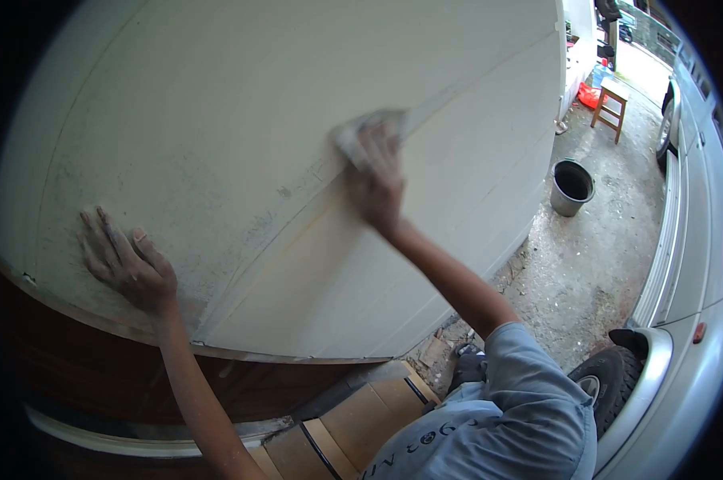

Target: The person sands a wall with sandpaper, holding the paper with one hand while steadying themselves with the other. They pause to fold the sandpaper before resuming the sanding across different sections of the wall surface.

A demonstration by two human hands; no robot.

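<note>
A large off-white wall panel (241, 104) fills the left and middle of the view, with grey smudges and a long diagonal seam. Flat against its lower left part lies my left hand (129, 268), fingers spread and dusty, holding nothing. My right hand (377, 176), blurred by motion, presses a pale greyish sanding sheet or pad (349, 142) on the panel near the seam. The exact kind of pad is too blurred to tell.
On the dusty ground at right stand a dark bucket (572, 188) and a wooden stool (612, 108), with a red bag (589, 95) behind. A light-coloured vehicle (697, 272) lines the right edge. Wooden boards (361, 424) lie below the panel.
</note>
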